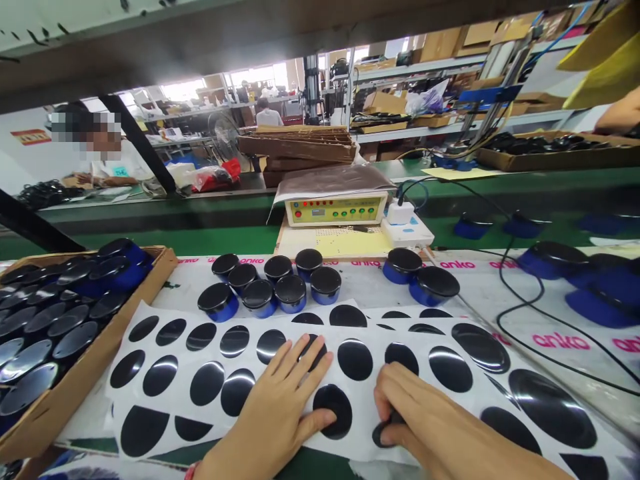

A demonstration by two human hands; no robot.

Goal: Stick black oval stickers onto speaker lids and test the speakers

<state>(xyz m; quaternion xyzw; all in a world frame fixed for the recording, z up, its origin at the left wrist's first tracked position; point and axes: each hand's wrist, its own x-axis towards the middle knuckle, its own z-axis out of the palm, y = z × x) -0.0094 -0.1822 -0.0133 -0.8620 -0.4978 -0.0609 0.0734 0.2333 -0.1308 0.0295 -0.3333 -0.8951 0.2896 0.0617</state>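
A white backing sheet point(193, 373) with rows of shiny black round stickers lies across the bench, over further sheets. My left hand point(285, 393) rests flat on it with the fingers spread, its thumb touching a black sticker point(336, 419). Near the sheet's front edge, my right hand point(407, 407) is closed, pinching the edge of a black round sticker point(381, 435); its fingers hide much of that sticker. Just behind the sheet stand several blue round pieces with black tops point(259, 297), and two more blue pieces point(434, 287) sit farther right.
A cardboard box point(100, 353) at left holds many blue-and-black pieces. Behind stand a yellow control unit point(335, 210) and a white power strip point(407, 230). A black cable point(543, 290) loops across the right side. Another person point(117, 157) sits at far left; an arm point(620, 115) shows at far right.
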